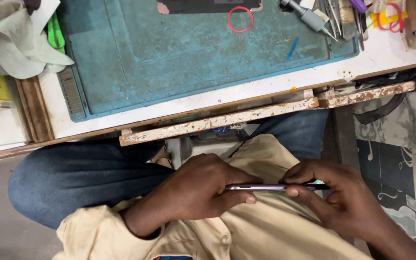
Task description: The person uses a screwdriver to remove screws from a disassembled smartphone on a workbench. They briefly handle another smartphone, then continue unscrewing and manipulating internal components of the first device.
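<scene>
Over my lap, both hands hold a thin smartphone [266, 187] seen edge-on, its silver-purple side facing up. My left hand [203, 185] wraps its left end with the thumb pressed under the edge. My right hand [343, 197] pinches the right end between thumb and fingers. A small green glint shows at the phone's right tip. The phone's screen and back are hidden from this angle.
A worn blue work mat [179, 53] covers the white bench above my knees. On it lie a red rubber band [240, 19], a thin blue stick [292, 48] and a dark device [208, 6]. Several hand tools [333, 17] crowd the top right; a pale cloth [15, 41] sits left.
</scene>
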